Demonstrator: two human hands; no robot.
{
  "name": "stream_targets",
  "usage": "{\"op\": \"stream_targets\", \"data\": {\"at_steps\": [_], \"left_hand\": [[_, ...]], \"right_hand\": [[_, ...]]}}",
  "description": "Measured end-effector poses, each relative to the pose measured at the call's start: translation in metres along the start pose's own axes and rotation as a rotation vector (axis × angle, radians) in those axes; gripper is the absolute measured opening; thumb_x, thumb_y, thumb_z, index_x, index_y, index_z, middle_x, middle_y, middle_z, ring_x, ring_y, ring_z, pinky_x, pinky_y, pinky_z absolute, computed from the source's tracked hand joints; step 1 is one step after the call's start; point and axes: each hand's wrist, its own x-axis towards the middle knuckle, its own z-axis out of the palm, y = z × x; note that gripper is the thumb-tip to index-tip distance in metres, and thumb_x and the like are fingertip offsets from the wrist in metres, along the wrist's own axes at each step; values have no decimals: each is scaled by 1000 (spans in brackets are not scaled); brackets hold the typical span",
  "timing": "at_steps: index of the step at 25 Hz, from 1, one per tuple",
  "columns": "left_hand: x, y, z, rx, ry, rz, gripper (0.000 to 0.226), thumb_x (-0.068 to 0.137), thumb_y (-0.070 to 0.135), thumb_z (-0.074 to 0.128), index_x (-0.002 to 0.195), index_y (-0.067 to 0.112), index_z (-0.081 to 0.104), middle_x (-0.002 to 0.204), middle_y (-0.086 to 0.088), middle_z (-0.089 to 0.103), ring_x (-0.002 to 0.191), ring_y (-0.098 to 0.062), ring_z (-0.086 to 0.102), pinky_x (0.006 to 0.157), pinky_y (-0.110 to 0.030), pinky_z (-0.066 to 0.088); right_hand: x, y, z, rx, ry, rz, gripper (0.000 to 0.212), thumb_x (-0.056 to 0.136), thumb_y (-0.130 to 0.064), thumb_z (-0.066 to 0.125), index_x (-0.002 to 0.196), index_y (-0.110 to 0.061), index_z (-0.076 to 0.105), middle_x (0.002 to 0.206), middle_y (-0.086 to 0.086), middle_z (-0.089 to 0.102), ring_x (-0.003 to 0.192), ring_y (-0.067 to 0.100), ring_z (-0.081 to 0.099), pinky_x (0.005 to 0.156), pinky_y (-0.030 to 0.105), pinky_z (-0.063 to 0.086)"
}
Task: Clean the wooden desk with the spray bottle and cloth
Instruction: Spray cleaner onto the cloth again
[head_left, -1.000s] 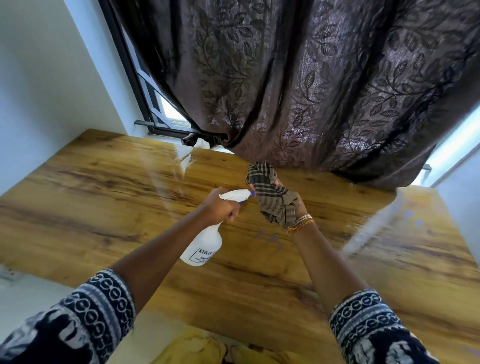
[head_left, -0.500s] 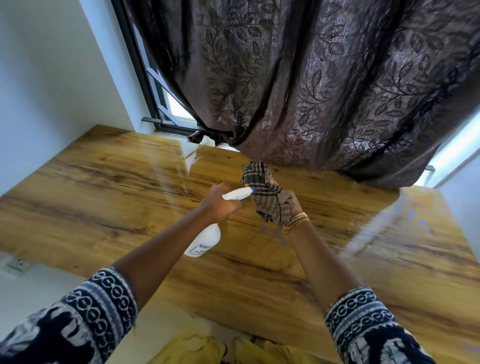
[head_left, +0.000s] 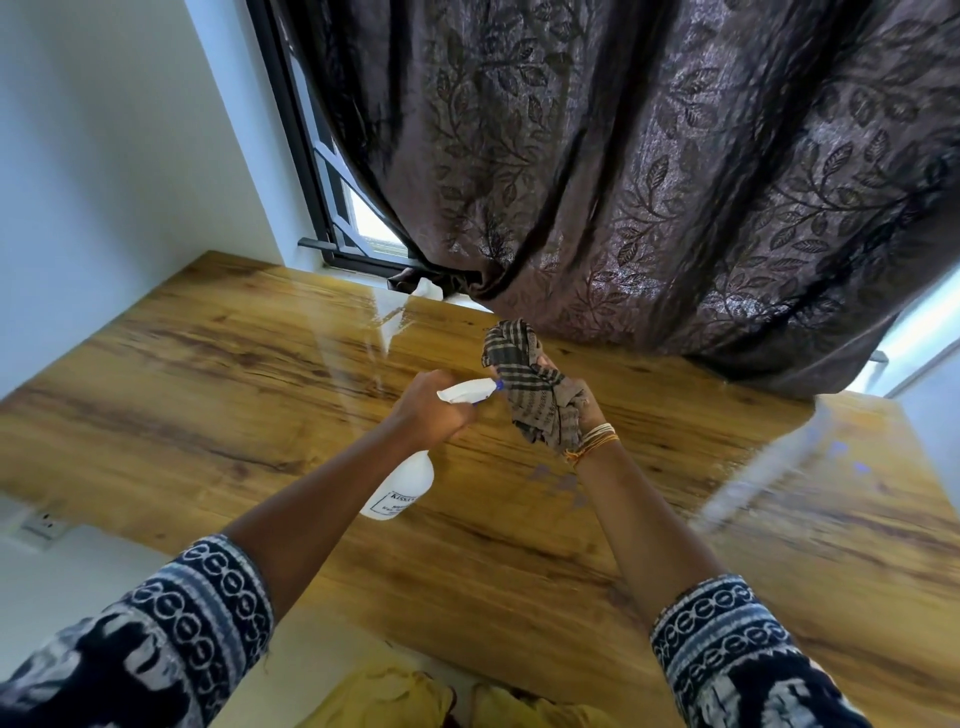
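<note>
My left hand (head_left: 428, 410) grips the trigger head of a white spray bottle (head_left: 400, 488), held in the air above the wooden desk (head_left: 208, 395). The bottle's blue nozzle tip points at a bunched brown checked cloth (head_left: 535, 395), almost touching it. My right hand (head_left: 584, 410) holds that cloth up, fingers curled round it, with bangles at the wrist. The cloth covers most of the right hand's fingers. Both hands hover over the middle of the desk.
A dark leaf-patterned curtain (head_left: 649, 171) hangs over the desk's far edge. A black window frame (head_left: 322, 208) sits at the back left beside a white wall. A wall socket (head_left: 44, 525) lies below the desk's left front edge. Pale glare streaks cross the glossy top.
Both hands with bottle and cloth stay close together in nearly the same pose; the view has shifted slightly and the hands sit a little higher over the desk.
</note>
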Motion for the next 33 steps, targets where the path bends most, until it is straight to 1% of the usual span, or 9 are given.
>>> {"op": "stream_targets", "data": {"at_steps": [6,8,11,16,21,25,27,30,33], "left_hand": [[7,-11,-22,-18,-76,108,11,65,21,61,63,16,71,52,11,62,51,-7,54,57,-27,41],[9,-16,-28,4,-49,116,11,65,23,61,62,19,71,56,6,64,52,-14,57,55,-32,43],[11,-24,-35,98,54,86,15,63,21,66,61,5,66,67,-9,66,61,-29,61,55,-44,48],[10,-38,-56,124,215,124,15,74,15,66,75,1,67,71,-14,66,62,-29,60,54,-41,45],[28,-67,-92,-122,260,109,16,87,3,64,87,18,68,74,7,64,64,-9,57,58,-25,40],[51,-84,-119,-221,229,-51,18,87,32,71,99,19,65,103,-10,61,82,-19,59,63,-26,44],[56,-91,-128,-285,217,-48,36,80,45,72,100,16,70,93,-7,65,73,-11,61,59,-21,44],[55,-101,-131,-321,213,25,26,87,38,70,88,12,70,70,1,56,55,-2,51,53,-12,36],[50,-110,-129,-362,278,36,18,95,26,62,80,17,66,60,8,54,50,0,49,50,-13,33]], "right_hand": [[17,6,19,-43,36,33,69,60,-20,72,126,-9,57,112,18,62,95,32,61,82,40,49],[22,8,29,-27,71,65,40,81,-20,59,120,-11,59,102,12,70,88,27,67,76,34,56],[39,16,30,-26,79,92,36,92,-16,40,122,-10,59,103,10,70,90,25,68,77,34,57],[40,14,64,10,-67,102,21,70,-18,60,77,-12,79,85,8,74,76,21,71,69,28,59],[61,27,80,72,-99,111,38,84,-20,43,88,-12,79,98,10,74,87,23,72,80,33,57],[74,40,93,98,-173,144,33,69,-27,78,94,-7,78,104,13,72,92,25,71,85,36,56],[80,43,98,132,-262,216,45,66,-24,82,103,0,74,111,21,69,102,29,68,91,37,55],[79,54,102,62,-112,182,45,95,-21,38,99,7,73,108,25,68,103,29,67,90,31,54],[76,54,107,34,-131,202,21,74,-28,72,77,-9,80,87,8,75,78,19,73,68,25,59]]}}
